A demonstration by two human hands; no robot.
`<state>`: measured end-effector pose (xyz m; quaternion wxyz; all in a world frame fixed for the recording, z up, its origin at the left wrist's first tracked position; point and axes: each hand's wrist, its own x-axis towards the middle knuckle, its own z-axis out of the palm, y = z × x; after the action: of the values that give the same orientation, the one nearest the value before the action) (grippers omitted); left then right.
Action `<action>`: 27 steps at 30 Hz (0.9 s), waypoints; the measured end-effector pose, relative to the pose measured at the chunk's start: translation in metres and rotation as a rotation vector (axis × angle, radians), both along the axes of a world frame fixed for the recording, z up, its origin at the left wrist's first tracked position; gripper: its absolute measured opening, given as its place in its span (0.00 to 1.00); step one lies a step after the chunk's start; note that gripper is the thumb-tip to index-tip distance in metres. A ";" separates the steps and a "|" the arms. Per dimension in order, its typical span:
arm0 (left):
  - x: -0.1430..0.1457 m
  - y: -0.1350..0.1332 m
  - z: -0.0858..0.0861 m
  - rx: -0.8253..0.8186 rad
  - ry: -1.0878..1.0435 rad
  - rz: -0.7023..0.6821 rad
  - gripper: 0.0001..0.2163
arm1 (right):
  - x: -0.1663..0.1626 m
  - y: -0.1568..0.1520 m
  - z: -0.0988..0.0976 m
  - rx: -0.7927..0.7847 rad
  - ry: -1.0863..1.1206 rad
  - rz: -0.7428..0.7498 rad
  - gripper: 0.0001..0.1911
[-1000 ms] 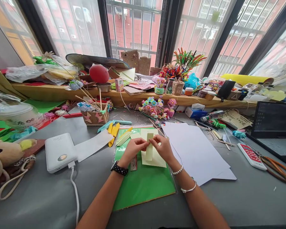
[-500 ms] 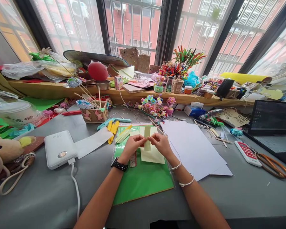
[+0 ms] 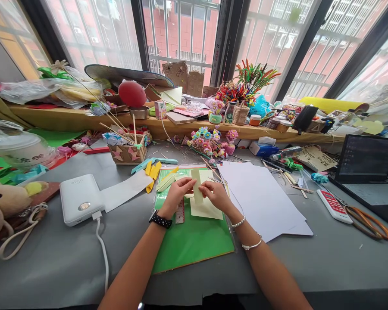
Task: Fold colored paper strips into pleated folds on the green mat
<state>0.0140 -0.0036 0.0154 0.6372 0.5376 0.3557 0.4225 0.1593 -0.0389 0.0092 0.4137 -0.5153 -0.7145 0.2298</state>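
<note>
Lengthwise upright, paper strip [image 3: 197, 176], top leaning left, left fingers [image 3: 188, 183], right fingers [image 3: 207, 188] pinching.

Dotted black watchband [image 3: 161, 221] left, beaded bracelet [image 3: 239, 223] and seemingly silver bangle [image 3: 252, 247] right

Bright daylight enters through the windows [image 3: 189, 38] across the top of the frame, where the panes wash out to near white while their bars stay dark. The grey desk [image 3: 61, 267] carries a soft sheen at lower left. Wide-angle distortion tilts the window frames outward toward both upper corners. At centre, the pale paper strip [image 3: 198, 199] is evenly lit, its fine detail soft.
</note>
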 end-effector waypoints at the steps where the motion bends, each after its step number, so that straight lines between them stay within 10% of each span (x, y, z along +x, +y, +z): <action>1: 0.000 0.000 0.001 -0.010 -0.009 -0.005 0.14 | 0.000 0.000 0.001 0.003 -0.006 0.003 0.14; 12: -0.002 0.001 -0.002 0.052 0.040 0.022 0.13 | -0.005 0.000 -0.003 0.004 0.137 -0.001 0.14; 17: 0.001 0.003 -0.008 0.180 0.121 0.172 0.14 | -0.008 -0.005 -0.001 0.134 -0.063 -0.181 0.12; 27: 0.005 -0.003 -0.002 0.220 0.106 0.047 0.15 | -0.012 -0.010 0.003 0.291 -0.301 -0.167 0.11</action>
<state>0.0186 -0.0067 0.0133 0.5444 0.6173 0.3529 0.4450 0.1477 -0.0492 0.0119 0.3899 -0.5359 -0.7488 0.0096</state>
